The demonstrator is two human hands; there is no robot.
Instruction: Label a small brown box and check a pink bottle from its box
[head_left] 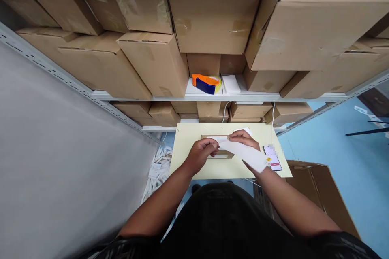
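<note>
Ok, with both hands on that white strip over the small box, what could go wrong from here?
1. The white strip trails loose past the right hand; it might crease or go on crooked over the small box.
2. The phone lies close by the table's right edge, beside the right forearm; a nudge could push it off.

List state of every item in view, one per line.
Left hand: gripping the white strip's end.
Right hand: resting on the small box, holding the strip.
White strip: stretched between both hands, trailing right.
Small box: flat on the table, mostly covered.
Phone: screen lit, face up.
Tape dispenser: idle on the shelf.
Floor carton: flaps open.
Shelf cartons: closed, stacked.
</note>
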